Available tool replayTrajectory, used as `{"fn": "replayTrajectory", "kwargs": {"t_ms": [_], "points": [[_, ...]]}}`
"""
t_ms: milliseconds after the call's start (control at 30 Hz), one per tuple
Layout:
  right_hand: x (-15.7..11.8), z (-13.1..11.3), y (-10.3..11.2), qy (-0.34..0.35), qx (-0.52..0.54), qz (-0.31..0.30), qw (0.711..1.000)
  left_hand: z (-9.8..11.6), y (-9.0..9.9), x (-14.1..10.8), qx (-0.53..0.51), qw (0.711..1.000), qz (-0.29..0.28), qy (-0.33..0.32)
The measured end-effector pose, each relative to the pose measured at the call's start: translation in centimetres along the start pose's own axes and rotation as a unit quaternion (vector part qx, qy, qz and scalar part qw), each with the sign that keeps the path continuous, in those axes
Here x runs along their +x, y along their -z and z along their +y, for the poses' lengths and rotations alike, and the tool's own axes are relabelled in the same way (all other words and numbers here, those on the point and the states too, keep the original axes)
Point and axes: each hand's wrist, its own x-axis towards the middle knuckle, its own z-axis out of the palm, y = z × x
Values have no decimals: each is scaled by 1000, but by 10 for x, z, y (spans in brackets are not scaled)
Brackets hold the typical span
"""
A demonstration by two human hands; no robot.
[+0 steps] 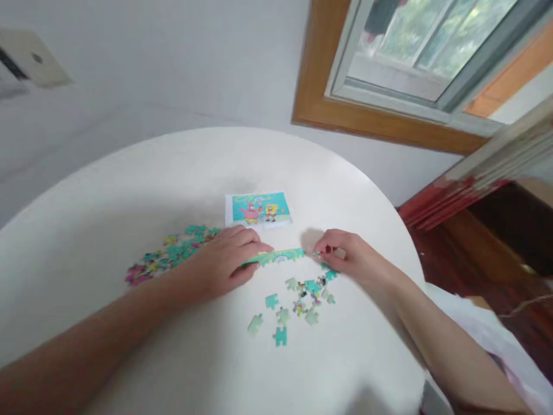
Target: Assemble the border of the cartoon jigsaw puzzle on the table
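Observation:
A narrow strip of joined jigsaw pieces [283, 255], teal with some yellow, runs across the white table. My left hand [231, 256] rests over its left end, fingers laid out and the thumb apart, hiding part of the strip. At the strip's right end, my right hand [341, 251] pinches a small puzzle piece [317, 253] between thumb and fingers. Whether that piece touches the strip I cannot tell. Just behind the strip lies a picture card or box [259, 208] with a pink and a yellow cartoon figure on teal.
A heap of loose puzzle pieces [175, 252] lies beyond my left forearm. Several more loose pieces [311, 286] are scattered in front of the strip. The round white table [194, 161] stands against a wall, with a wood-framed window [319, 115] at the back right.

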Motion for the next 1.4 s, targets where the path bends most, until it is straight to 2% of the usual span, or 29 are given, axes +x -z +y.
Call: {"fn": "replayTrajectory", "kwargs": {"t_ms": [233, 333, 433, 533, 667, 1067, 1233, 1400], "points": [[2, 5, -3, -67, 37, 82, 994, 1, 1, 5, 5, 1000, 15, -5], [5, 6, -9, -127, 129, 98, 979, 1, 1, 4, 6, 1000, 15, -6], [8, 7, -15, -178, 233, 91, 952, 0, 1, 4, 6, 1000, 14, -9], [9, 9, -19, -185, 262, 86, 943, 0, 1, 4, 7, 1000, 14, -8], [8, 11, -21, -153, 269, 90, 947, 1, 1, 4, 8, 1000, 16, -8], [4, 8, -8, -161, 192, 66, 966, 1, 2, 4, 3, 1000, 7, -4], [3, 6, 0, -138, 97, 47, 985, 2, 2, 5, -1, 1000, 7, -1], [5, 14, 6, -67, -66, 65, 993, 1, 1, 4, 2, 1000, 3, 1]]}}
